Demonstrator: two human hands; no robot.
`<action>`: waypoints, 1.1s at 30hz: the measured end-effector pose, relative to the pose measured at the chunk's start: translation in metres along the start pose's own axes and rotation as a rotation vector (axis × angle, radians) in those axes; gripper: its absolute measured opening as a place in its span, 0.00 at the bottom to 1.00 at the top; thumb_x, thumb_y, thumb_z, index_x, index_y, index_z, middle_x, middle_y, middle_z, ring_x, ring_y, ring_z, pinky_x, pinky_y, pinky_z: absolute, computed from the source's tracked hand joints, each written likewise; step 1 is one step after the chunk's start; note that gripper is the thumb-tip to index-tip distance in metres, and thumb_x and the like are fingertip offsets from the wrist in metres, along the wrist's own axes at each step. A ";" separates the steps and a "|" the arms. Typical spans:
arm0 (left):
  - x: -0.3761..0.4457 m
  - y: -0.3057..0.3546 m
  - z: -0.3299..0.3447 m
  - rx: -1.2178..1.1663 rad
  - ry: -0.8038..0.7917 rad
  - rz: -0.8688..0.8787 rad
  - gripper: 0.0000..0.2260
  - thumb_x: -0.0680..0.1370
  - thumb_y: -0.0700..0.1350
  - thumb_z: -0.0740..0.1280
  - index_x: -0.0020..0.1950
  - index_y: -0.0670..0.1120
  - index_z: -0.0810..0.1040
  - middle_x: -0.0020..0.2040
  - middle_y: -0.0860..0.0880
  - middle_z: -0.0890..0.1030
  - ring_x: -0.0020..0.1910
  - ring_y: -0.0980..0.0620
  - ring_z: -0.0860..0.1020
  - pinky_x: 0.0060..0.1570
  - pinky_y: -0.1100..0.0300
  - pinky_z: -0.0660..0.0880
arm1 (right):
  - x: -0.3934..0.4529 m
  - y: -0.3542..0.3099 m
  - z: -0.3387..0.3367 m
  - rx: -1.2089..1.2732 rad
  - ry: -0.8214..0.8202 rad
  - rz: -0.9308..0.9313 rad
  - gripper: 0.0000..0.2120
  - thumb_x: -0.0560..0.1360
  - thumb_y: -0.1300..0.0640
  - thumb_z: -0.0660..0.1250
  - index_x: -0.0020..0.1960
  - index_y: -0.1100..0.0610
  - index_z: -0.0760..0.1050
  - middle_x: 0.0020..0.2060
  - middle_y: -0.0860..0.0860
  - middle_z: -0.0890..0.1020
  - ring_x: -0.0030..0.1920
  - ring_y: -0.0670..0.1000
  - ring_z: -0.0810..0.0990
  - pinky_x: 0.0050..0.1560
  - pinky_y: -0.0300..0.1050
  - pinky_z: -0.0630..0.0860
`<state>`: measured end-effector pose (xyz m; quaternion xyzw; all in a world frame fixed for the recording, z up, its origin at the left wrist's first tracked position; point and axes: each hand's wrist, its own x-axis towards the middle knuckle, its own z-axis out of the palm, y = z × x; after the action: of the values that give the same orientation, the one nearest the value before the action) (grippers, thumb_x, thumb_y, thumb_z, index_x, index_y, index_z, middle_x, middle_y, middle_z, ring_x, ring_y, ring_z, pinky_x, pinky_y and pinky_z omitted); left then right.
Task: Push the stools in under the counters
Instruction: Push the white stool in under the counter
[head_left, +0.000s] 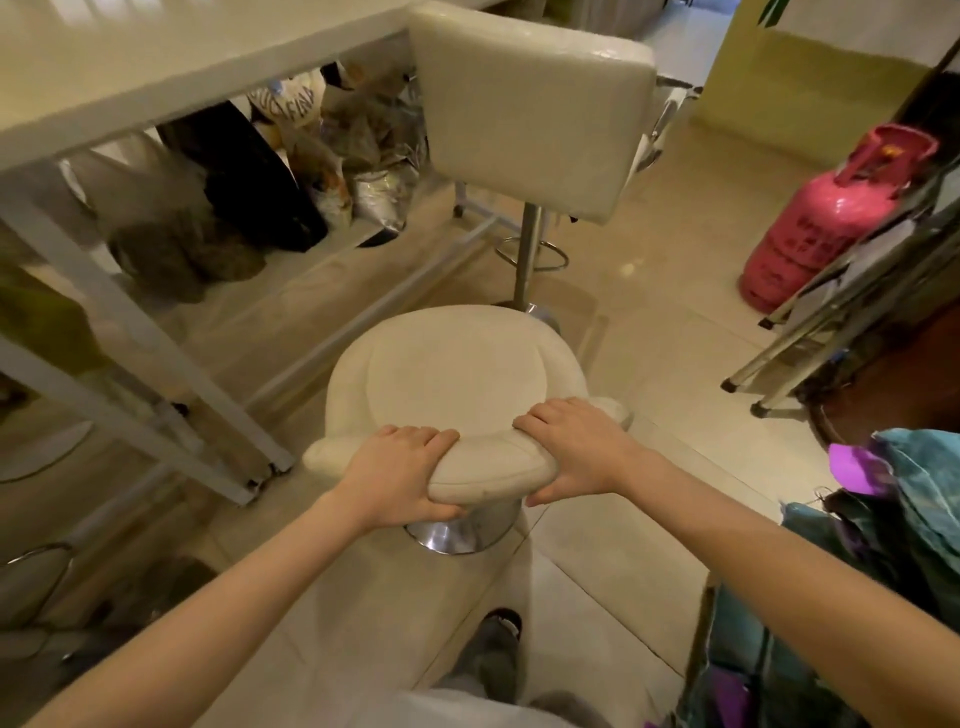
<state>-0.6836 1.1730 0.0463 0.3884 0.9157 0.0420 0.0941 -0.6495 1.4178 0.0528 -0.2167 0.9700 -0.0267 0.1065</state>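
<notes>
A cream round-seated stool (447, 374) with a chrome base stands on the floor in front of me, just right of the white counter (156, 67). My left hand (400, 475) grips the left part of its low backrest, and my right hand (576, 449) grips the right part. Beyond it a second cream stool (530, 104) with a square padded seat and a chrome post stands beside the counter's far end, outside the counter frame.
Bags and bundles (249, 187) fill the counter's lower shelf. A pink gas cylinder (826, 218) stands at the right, with folded metal legs (831, 322) leaning near it. Teal and purple cloth (893, 519) lies at the near right. My foot (493, 654) is below the stool.
</notes>
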 end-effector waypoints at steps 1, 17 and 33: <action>0.000 0.000 0.000 -0.003 0.004 0.004 0.37 0.66 0.69 0.65 0.68 0.48 0.66 0.60 0.47 0.78 0.57 0.45 0.76 0.56 0.52 0.71 | 0.001 0.001 0.000 -0.018 -0.007 -0.022 0.38 0.60 0.32 0.70 0.61 0.55 0.69 0.52 0.52 0.76 0.53 0.54 0.74 0.52 0.49 0.69; -0.007 0.032 0.000 0.048 0.081 -0.142 0.35 0.65 0.63 0.71 0.65 0.45 0.71 0.59 0.45 0.79 0.57 0.45 0.77 0.56 0.53 0.69 | -0.002 0.025 -0.002 -0.065 -0.024 -0.212 0.35 0.62 0.39 0.72 0.62 0.55 0.66 0.53 0.52 0.78 0.52 0.55 0.76 0.51 0.49 0.70; 0.008 0.035 0.000 0.100 0.051 -0.326 0.29 0.62 0.66 0.67 0.53 0.47 0.74 0.45 0.47 0.81 0.46 0.45 0.79 0.46 0.55 0.72 | 0.008 0.041 0.009 -0.123 0.037 -0.309 0.28 0.69 0.43 0.68 0.62 0.57 0.65 0.53 0.54 0.78 0.50 0.57 0.76 0.49 0.51 0.71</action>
<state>-0.6647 1.2034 0.0504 0.2377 0.9696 -0.0094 0.0570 -0.6719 1.4517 0.0385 -0.3689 0.9268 0.0127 0.0696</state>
